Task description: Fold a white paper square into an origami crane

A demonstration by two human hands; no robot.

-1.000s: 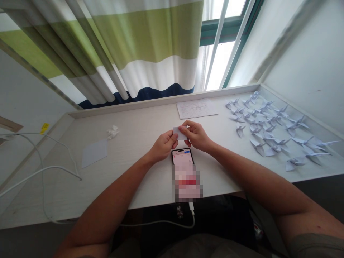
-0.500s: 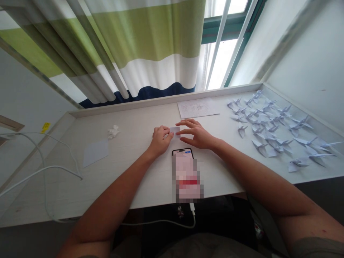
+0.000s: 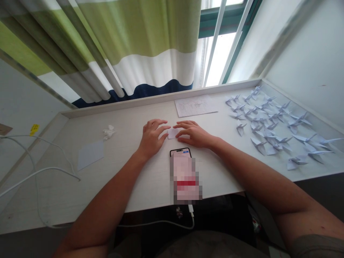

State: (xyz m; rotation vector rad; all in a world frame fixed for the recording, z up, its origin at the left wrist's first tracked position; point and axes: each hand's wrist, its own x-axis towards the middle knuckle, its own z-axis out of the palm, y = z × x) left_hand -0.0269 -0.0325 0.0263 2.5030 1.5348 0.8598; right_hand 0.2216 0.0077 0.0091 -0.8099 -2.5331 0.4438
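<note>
A small folded piece of pale paper (image 3: pixel 172 133) lies flat on the white desk (image 3: pixel 129 168), between my two hands. My left hand (image 3: pixel 152 136) rests palm down with its fingers spread, the fingertips touching the paper's left edge. My right hand (image 3: pixel 192 133) also lies flat, fingers stretched out and pressing on the paper's right side. A phone (image 3: pixel 185 175) lies on the desk just in front of my hands, its screen lit.
Several folded paper cranes (image 3: pixel 271 125) cover the right part of the desk. A printed sheet (image 3: pixel 195 105) lies behind my hands. On the left are a pale paper square (image 3: pixel 90 154), a crumpled scrap (image 3: pixel 109 132) and white cables (image 3: pixel 40 172). A striped curtain (image 3: pixel 120 46) hangs behind the desk.
A second ago both hands held the folded paper up, pinched between the fingers. They have since lowered it onto the desk and spread flat on it.
</note>
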